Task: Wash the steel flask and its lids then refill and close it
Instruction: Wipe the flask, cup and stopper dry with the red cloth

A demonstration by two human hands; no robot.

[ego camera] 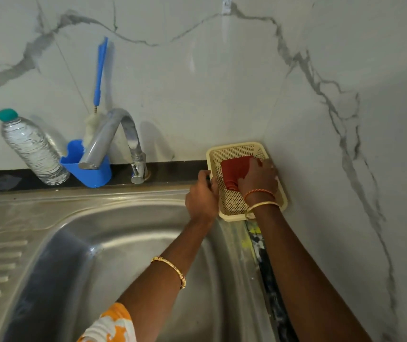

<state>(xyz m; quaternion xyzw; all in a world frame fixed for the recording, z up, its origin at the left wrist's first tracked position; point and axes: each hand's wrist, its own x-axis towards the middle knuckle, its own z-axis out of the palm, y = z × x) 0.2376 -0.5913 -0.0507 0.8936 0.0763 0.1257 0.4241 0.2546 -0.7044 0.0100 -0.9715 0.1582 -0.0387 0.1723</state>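
Gripped the cream basket (271, 149) rim with left hand (201, 196); curled right hand (259, 177) fingers (254, 165) over the red lid (234, 169) lying inside.

her right hand (258, 177) covers part of the red lid (235, 169) in the basket (237, 148); the sink (123, 243) runs off the bottom edge.

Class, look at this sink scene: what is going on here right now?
A person stands at a steel sink. The left hand grips the rim of a cream plastic basket in the corner, while the right hand holds a red lid inside it. No steel flask is in view, and no water runs from the tap.
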